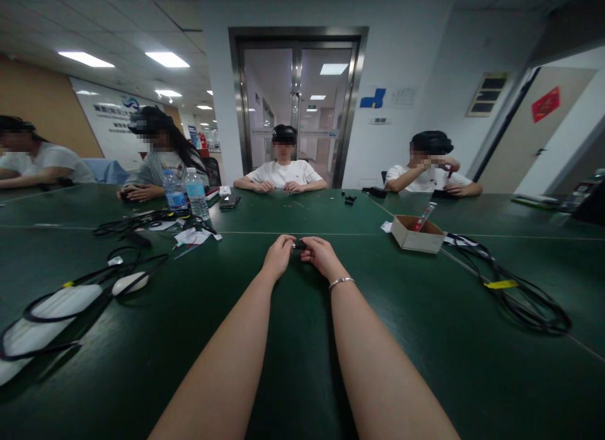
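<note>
Both arms reach forward over the green table (302,339). Between my fingertips is a small black piece (299,245) with a lighter, metallic-looking end on the left; it is too small to name. My left hand (278,254) pinches that end between thumb and fingers. From the other side my right hand (322,256) grips the black part, its fingers curled in. A silver bangle (341,281) circles my right wrist. The fingers cover much of the piece.
Bottles (197,194), a phone (229,201) and tangled black cables (142,224) lie to the left, with a white keyboard (57,314) and mouse (131,283) nearer. A cardboard box (416,238) and coiled cable (524,301) are at right. Several people sit around the table.
</note>
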`<state>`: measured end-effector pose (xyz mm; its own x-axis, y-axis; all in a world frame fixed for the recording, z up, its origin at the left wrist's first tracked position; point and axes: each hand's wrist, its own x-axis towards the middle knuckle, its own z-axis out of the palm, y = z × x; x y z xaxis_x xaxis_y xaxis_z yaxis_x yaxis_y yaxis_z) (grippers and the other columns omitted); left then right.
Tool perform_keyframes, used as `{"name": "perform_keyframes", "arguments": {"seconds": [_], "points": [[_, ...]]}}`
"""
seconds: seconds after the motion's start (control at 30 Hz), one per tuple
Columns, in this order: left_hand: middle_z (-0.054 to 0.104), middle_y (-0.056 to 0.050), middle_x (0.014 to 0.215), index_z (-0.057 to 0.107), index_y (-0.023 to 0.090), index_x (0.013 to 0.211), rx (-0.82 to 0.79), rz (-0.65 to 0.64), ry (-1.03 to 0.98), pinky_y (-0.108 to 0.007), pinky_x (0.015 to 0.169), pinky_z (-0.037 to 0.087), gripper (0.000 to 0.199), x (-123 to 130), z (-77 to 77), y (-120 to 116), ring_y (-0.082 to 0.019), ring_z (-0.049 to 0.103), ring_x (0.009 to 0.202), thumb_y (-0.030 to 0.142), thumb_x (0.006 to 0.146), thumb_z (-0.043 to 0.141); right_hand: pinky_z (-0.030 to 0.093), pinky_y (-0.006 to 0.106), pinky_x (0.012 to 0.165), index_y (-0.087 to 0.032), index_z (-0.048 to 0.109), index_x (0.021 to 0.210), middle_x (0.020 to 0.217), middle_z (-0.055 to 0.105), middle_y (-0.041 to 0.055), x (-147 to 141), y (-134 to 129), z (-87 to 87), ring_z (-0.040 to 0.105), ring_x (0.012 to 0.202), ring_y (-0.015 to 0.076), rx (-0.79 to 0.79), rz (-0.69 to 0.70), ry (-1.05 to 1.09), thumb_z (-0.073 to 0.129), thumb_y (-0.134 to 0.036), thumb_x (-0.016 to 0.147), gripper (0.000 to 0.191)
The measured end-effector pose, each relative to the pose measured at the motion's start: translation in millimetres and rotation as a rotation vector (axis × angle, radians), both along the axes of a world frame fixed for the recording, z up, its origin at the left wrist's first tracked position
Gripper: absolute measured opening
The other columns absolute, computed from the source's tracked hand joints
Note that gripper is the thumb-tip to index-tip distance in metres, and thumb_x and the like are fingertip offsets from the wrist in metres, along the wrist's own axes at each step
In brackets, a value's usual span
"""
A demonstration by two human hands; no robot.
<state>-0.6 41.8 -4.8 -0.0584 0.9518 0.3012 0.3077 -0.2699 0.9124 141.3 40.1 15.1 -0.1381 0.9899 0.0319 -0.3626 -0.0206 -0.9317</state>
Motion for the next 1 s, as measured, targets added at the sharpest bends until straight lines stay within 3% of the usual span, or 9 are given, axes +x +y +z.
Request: {"name": "perform_keyframes", "arguments": {"seconds": [0.2, 0.33, 0.47, 0.57, 0.77, 0.87, 1.0], "points": [[0.055, 0.0, 0.064, 0.062, 0.02, 0.096, 0.014, -0.023, -0.009, -0.023, 0.056, 0.037, 0.028, 0.8, 0.0, -0.2, -0.013, 0.051, 0.06, 0.034, 0.089, 0.038, 0.05, 0.019, 0.042, -0.011, 0.063, 0.078, 0.064, 0.062, 0.0051, 0.6, -0.9, 0.8, 0.056, 0.046, 0.0111, 0.021, 0.029, -0.003, 0.06, -0.011, 0.079, 0.004], [0.059, -0.001, 0.074, 0.062, 0.02, 0.095, 0.008, -0.026, -0.055, -0.023, 0.058, 0.038, 0.026, 0.5, -0.5, 0.4, -0.013, 0.054, 0.067, 0.028, 0.087, 0.038, 0.05, 0.019, 0.042, -0.011, 0.064, 0.082, 0.064, 0.062, 0.0042, 1.1, -1.9, 2.1, 0.056, 0.045, 0.011, 0.025, 0.012, -0.02, 0.057, -0.009, 0.078, 0.009], [0.053, 0.001, 0.061, 0.061, 0.021, 0.095, 0.017, -0.037, -0.022, -0.023, 0.056, 0.036, 0.03, 0.5, 0.1, -0.7, -0.013, 0.049, 0.057, 0.035, 0.089, 0.035, 0.051, 0.019, 0.043, -0.012, 0.064, 0.081, 0.061, 0.06, 0.0022, 1.3, -2.8, 2.9, 0.056, 0.046, 0.0111, 0.031, 0.016, -0.034, 0.056, -0.006, 0.074, 0.013], [0.055, 0.001, 0.064, 0.061, 0.02, 0.096, -0.003, -0.048, -0.052, -0.023, 0.056, 0.037, 0.028, 0.6, 0.6, -1.3, -0.013, 0.049, 0.058, 0.034, 0.087, 0.037, 0.051, 0.019, 0.043, -0.013, 0.063, 0.08, 0.06, 0.06, 0.0011, 1.4, -2.7, 2.9, 0.056, 0.046, 0.0108, 0.029, 0.005, -0.032, 0.055, -0.005, 0.071, 0.015], [0.054, 0.0, 0.064, 0.061, 0.02, 0.096, -0.002, -0.048, -0.042, -0.023, 0.053, 0.035, 0.03, 0.7, 1.1, -1.9, -0.013, 0.048, 0.056, 0.037, 0.088, 0.038, 0.052, 0.02, 0.045, -0.016, 0.061, 0.078, 0.062, 0.059, -0.0003, 2.3, -2.0, 1.0, 0.057, 0.049, 0.0118, 0.029, 0.002, -0.034, 0.058, -0.006, 0.066, 0.016], [0.057, 0.0, 0.07, 0.061, 0.02, 0.098, -0.003, -0.065, -0.062, -0.023, 0.055, 0.037, 0.025, 1.2, 2.5, -3.0, -0.013, 0.051, 0.06, 0.03, 0.083, 0.044, 0.052, 0.02, 0.047, -0.017, 0.059, 0.076, 0.064, 0.059, -0.0008, 2.7, -2.8, 0.8, 0.059, 0.053, 0.0124, 0.058, 0.013, -0.02, 0.06, -0.009, 0.064, 0.014], [0.053, 0.001, 0.06, 0.061, 0.019, 0.096, 0.006, -0.072, -0.043, -0.023, 0.052, 0.035, 0.027, 2.2, 4.5, -4.8, -0.012, 0.048, 0.055, 0.033, 0.086, 0.04, 0.053, 0.021, 0.049, -0.017, 0.058, 0.072, 0.065, 0.058, -0.0012, 2.4, -3.7, 1.2, 0.058, 0.055, 0.0124, 0.089, 0.009, -0.007, 0.064, -0.013, 0.063, 0.011]]}}
